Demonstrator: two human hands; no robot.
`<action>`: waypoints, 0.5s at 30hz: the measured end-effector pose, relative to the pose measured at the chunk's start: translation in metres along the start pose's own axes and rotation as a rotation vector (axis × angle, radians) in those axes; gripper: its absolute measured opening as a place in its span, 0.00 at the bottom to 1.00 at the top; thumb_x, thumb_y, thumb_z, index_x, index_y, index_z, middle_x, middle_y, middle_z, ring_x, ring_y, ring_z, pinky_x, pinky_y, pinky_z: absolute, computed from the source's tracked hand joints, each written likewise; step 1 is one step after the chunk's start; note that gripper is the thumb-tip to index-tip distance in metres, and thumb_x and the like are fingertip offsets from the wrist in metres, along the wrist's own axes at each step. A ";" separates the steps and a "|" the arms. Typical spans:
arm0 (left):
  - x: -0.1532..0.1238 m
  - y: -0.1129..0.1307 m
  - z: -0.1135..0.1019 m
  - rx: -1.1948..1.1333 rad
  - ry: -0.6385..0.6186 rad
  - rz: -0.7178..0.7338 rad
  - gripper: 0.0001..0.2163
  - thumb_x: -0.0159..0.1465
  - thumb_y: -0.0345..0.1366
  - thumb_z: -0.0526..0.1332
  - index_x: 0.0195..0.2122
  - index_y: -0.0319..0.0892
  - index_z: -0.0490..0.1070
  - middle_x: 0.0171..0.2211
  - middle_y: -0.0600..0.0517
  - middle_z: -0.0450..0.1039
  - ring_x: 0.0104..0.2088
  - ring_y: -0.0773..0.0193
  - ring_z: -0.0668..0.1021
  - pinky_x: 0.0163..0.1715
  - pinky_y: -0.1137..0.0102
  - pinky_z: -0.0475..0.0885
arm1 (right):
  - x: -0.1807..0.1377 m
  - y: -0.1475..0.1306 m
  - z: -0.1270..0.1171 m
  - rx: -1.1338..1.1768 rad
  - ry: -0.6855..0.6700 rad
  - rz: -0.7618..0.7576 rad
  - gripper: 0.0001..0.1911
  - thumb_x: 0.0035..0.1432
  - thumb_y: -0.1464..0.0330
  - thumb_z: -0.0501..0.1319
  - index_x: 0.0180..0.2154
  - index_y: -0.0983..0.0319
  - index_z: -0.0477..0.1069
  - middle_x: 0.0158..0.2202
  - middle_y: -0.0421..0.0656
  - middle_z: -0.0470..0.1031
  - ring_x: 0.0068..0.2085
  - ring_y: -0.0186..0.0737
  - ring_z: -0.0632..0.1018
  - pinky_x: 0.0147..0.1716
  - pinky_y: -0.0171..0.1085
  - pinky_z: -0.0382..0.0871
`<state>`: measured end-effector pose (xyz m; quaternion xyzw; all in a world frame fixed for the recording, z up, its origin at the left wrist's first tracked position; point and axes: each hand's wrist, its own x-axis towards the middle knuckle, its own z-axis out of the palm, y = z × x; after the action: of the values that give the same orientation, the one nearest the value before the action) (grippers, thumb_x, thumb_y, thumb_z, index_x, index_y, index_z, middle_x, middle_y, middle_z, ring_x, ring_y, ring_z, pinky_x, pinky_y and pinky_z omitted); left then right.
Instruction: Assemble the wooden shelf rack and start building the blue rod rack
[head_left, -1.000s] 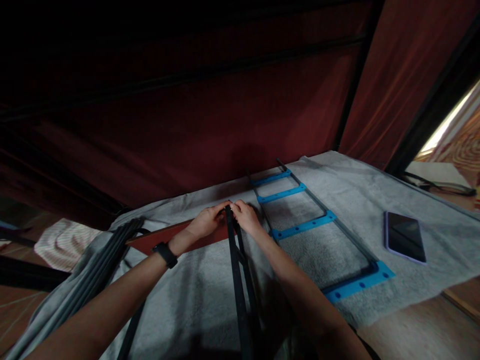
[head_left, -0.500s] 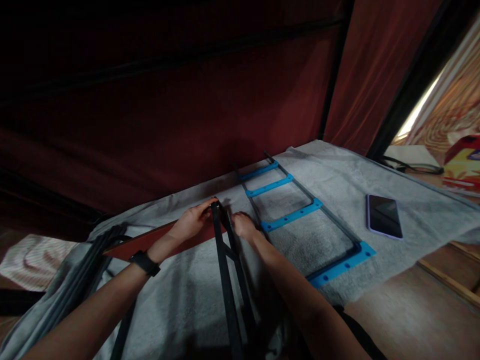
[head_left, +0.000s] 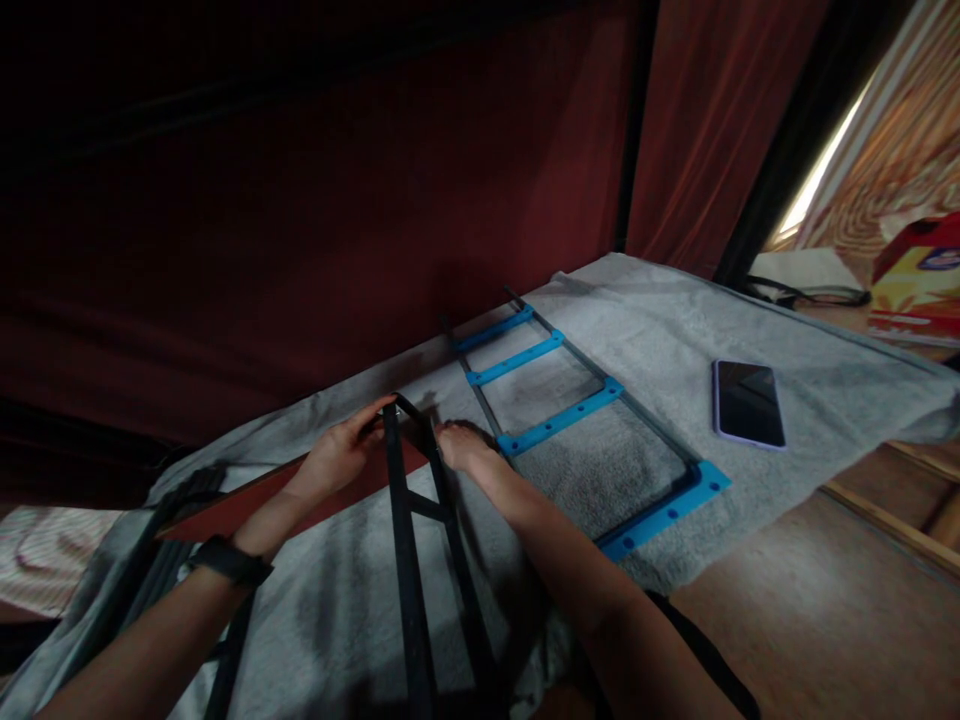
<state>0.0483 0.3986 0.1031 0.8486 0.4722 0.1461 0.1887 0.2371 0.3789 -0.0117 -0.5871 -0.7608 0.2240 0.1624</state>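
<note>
A narrow black metal frame [head_left: 409, 560] runs from the bottom of the view up to my hands, lying on a grey towel [head_left: 337, 600]. My left hand [head_left: 341, 455] curls round the frame's far top corner, fingers closed on the bar. My right hand [head_left: 465, 448] rests just right of the frame's top end, fingers bent down on the towel; whether it grips the bar is unclear. A dark red board [head_left: 247, 500] lies under the left hand. A black band sits on my left wrist [head_left: 225, 560].
A ladder-like frame with blue cross plates [head_left: 570, 420] lies on the towel to the right. Beyond it lies a dark phone [head_left: 746, 403]. Several black bars [head_left: 161, 530] lie at the left edge. Dark red curtains hang behind. A red and yellow box [head_left: 915, 275] stands far right.
The view has swung right and down, so everything shifts left. My right hand has come off the frame's top end and dropped to the towel beside it; the left hand stays on it.
</note>
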 end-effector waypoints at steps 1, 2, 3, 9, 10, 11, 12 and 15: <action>0.000 0.001 0.000 -0.006 0.000 0.002 0.27 0.66 0.44 0.54 0.65 0.43 0.64 0.59 0.43 0.74 0.55 0.50 0.78 0.58 0.54 0.72 | 0.000 -0.001 0.000 -0.002 0.005 0.007 0.18 0.63 0.78 0.54 0.51 0.68 0.76 0.50 0.56 0.80 0.52 0.49 0.81 0.50 0.39 0.73; 0.000 0.001 0.000 -0.010 0.001 0.001 0.27 0.65 0.44 0.55 0.65 0.43 0.64 0.59 0.43 0.74 0.55 0.50 0.78 0.58 0.54 0.72 | -0.001 -0.002 0.001 -0.005 0.009 0.014 0.18 0.64 0.78 0.53 0.51 0.69 0.76 0.50 0.56 0.80 0.52 0.48 0.80 0.50 0.39 0.73; -0.001 0.003 0.000 -0.012 0.000 -0.003 0.27 0.65 0.43 0.55 0.65 0.42 0.64 0.59 0.43 0.74 0.54 0.50 0.79 0.57 0.54 0.72 | -0.001 -0.003 0.001 -0.010 0.012 0.022 0.19 0.64 0.79 0.52 0.52 0.69 0.75 0.51 0.56 0.79 0.52 0.48 0.80 0.51 0.39 0.73; -0.002 0.007 -0.001 -0.004 0.003 -0.019 0.27 0.66 0.42 0.55 0.65 0.43 0.64 0.55 0.44 0.77 0.51 0.50 0.80 0.54 0.55 0.75 | -0.003 -0.002 0.003 -0.019 0.018 0.012 0.20 0.66 0.80 0.49 0.51 0.67 0.76 0.55 0.55 0.76 0.55 0.45 0.78 0.54 0.38 0.71; -0.002 0.007 -0.001 -0.001 0.010 -0.013 0.26 0.66 0.43 0.55 0.65 0.43 0.64 0.55 0.44 0.77 0.52 0.50 0.80 0.55 0.55 0.74 | -0.003 -0.001 0.003 -0.018 0.015 0.007 0.20 0.66 0.80 0.50 0.51 0.66 0.76 0.55 0.54 0.76 0.54 0.44 0.78 0.54 0.38 0.70; -0.002 0.007 -0.001 0.001 0.014 -0.005 0.26 0.66 0.43 0.55 0.65 0.43 0.65 0.56 0.44 0.76 0.53 0.50 0.80 0.56 0.54 0.74 | -0.003 -0.001 0.003 -0.018 0.013 0.003 0.20 0.66 0.80 0.49 0.51 0.66 0.75 0.55 0.54 0.76 0.54 0.44 0.78 0.54 0.38 0.70; -0.002 0.006 -0.001 0.001 0.016 0.003 0.26 0.66 0.43 0.55 0.65 0.43 0.65 0.57 0.44 0.75 0.53 0.50 0.79 0.57 0.54 0.73 | -0.003 0.000 0.003 -0.019 0.012 0.000 0.20 0.66 0.80 0.49 0.52 0.66 0.75 0.56 0.55 0.76 0.54 0.44 0.78 0.54 0.39 0.70; -0.003 0.003 0.000 0.003 0.012 0.027 0.26 0.67 0.43 0.55 0.65 0.42 0.64 0.58 0.44 0.74 0.54 0.49 0.79 0.57 0.55 0.73 | -0.003 0.002 0.002 -0.019 0.011 -0.013 0.21 0.67 0.79 0.49 0.53 0.64 0.74 0.56 0.53 0.76 0.54 0.44 0.78 0.54 0.39 0.71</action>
<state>0.0494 0.3948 0.1049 0.8543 0.4620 0.1529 0.1825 0.2381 0.3765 -0.0147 -0.5849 -0.7657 0.2127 0.1624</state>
